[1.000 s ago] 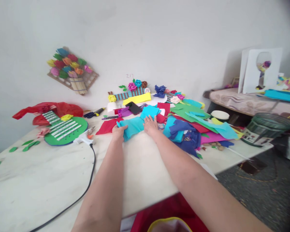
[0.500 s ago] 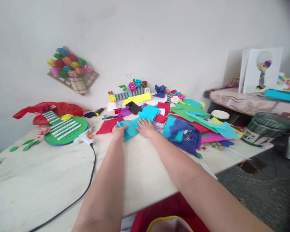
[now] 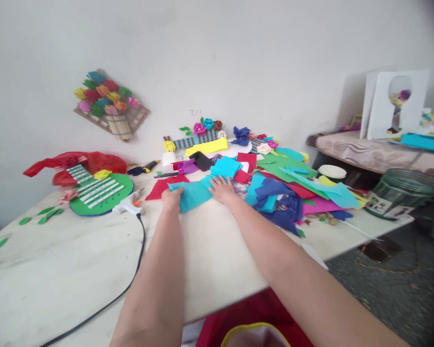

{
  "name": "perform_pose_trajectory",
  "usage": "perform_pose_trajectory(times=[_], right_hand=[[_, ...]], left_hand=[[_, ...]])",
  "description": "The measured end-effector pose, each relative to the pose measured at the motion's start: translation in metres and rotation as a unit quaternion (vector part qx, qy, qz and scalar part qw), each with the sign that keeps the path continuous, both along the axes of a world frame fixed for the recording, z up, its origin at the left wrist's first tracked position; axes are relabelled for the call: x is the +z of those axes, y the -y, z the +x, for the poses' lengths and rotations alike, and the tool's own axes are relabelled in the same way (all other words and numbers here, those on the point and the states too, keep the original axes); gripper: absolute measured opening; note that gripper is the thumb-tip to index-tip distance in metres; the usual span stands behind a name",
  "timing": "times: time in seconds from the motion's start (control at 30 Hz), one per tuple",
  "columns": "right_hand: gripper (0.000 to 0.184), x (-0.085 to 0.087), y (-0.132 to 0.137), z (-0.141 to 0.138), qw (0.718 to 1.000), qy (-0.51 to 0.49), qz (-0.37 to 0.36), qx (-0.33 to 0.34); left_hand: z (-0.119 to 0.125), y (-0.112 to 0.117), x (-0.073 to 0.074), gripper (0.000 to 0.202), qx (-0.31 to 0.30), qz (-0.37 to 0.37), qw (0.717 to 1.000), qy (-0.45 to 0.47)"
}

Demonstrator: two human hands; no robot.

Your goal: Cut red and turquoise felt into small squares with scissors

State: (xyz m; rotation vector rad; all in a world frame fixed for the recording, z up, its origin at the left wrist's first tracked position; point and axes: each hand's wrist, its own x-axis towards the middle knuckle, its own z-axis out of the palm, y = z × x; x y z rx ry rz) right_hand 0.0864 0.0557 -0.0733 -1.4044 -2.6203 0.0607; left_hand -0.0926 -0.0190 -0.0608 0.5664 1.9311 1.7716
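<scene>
The blue paper [image 3: 196, 193] lies on the counter [image 3: 211, 250], next to a red sheet [image 3: 162, 187]. The left hand [image 3: 172, 197] pinches its left end. The right hand [image 3: 222, 191] rests flat near the other end, fingers spread. The paper looks light, soft and easy to rip, so holding both ends gently seems best.

The pale worktop [image 3: 75, 270] carries turquoise paper [image 3: 195, 195], a white glue gun [image 3: 128, 207], green leaf shapes [image 3: 51, 216] and a guitar-shaped green piece [image 3: 101, 194]
</scene>
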Motion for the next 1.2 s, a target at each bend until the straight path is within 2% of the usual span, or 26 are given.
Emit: perform_pose_trajectory(times=[0.13, 0.27, 0.43, 0.53, 0.63, 0.73, 0.9, 1.1, 1.2], right_hand=[[0.056, -0.001, 0.0, 0.001, 1.0, -0.005, 0.017, -0.008], [0.054, 0.002, 0.001, 0.0, 0.999, -0.025, 0.048, -0.006], [0.056, 0.008, 0.008, -0.009, 0.991, -0.056, 0.085, 0.089], [0.059, 0.008, 0.014, -0.014, 0.988, -0.043, 0.046, 0.14], [0.061, 0.006, 0.015, -0.014, 0.99, -0.019, -0.024, 0.136], [0.065, 0.003, 0.013, -0.012, 0.992, -0.008, -0.061, 0.107], [0.071, 0.002, 0.012, -0.012, 0.993, -0.004, -0.064, 0.098], [0.072, 0.003, 0.012, -0.012, 0.993, 0.01, -0.068, 0.094], [0.072, 0.004, 0.013, -0.012, 0.993, 0.013, -0.07, 0.097]], left_hand=[[-0.001, 0.004, 0.007, 0.016, -0.005, -0.006, 0.999, 0.042], [0.004, 0.009, 0.013, 0.011, -0.074, 0.035, 0.988, 0.127], [0.011, 0.016, 0.019, 0.011, -0.124, 0.065, 0.973, 0.181], [0.014, 0.019, 0.021, 0.015, -0.151, 0.094, 0.949, 0.258], [0.014, 0.02, 0.021, 0.019, -0.18, 0.102, 0.929, 0.307], [0.01, 0.02, 0.019, 0.025, -0.202, 0.108, 0.92, 0.317], [0.0, 0.021, 0.015, 0.038, -0.24, 0.143, 0.916, 0.288], [-0.007, 0.021, 0.011, 0.04, -0.238, 0.141, 0.923, 0.266], [-0.009, 0.019, 0.008, 0.041, -0.216, 0.144, 0.935, 0.243]])
